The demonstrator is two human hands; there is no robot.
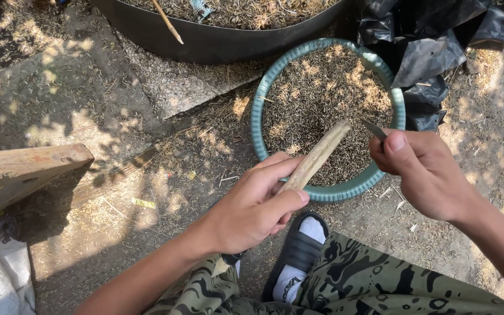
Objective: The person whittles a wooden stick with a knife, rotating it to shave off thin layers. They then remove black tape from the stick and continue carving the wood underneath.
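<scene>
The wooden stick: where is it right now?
In the head view, the wooden stick is gripped in the left hand, angled up over the green basin's near rim.

Bare forearms, green camouflage trousers [368,286], black slide sandal [298,248] (white sock [290,277])

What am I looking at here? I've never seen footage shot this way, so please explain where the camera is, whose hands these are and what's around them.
There is one picture, taken by a camera worn on a person's head and looking down, so both hands are that person's own. The left hand grips a pale wooden stick, angled up and away. The right hand holds a small blade, its tip close to the stick's upper end. Beyond the hands, a round green basin holds dry chaff-like shavings, and a larger dark tub above it holds more. Black plastic sheeting lies at top right, a wooden plank at left. The ground is dirt strewn with shavings. Below are camouflage trousers and a black sandal over a white sock.
</scene>
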